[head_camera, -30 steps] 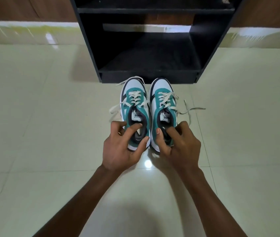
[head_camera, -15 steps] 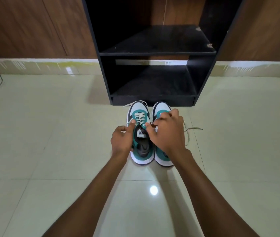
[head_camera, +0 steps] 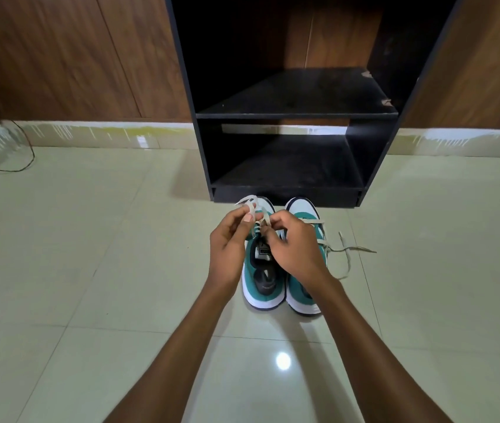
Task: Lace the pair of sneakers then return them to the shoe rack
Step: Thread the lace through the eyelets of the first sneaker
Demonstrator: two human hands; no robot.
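Two teal-and-white sneakers stand side by side on the floor, toes toward the black shoe rack (head_camera: 376, 154). Over the left sneaker (head_camera: 260, 288), my left hand (head_camera: 230, 242) pinches a loop of its white lace (head_camera: 250, 206), lifted above the toe. My right hand (head_camera: 294, 245) pinches the other part of that lace near the tongue, and covers much of the right sneaker (head_camera: 303, 215). The right sneaker's lace (head_camera: 349, 251) trails loose on the tiles to the right.
The rack has two bare shelves and stands against a wooden wall (head_camera: 74, 56). A thin dark cable (head_camera: 26, 148) loops on the floor at the far left. Pale glossy tiles (head_camera: 90, 270) surround the shoes.
Both hands went from the sneakers' heel openings forward to the left sneaker's lace and lifted it. The view tilted up, showing more of the rack.
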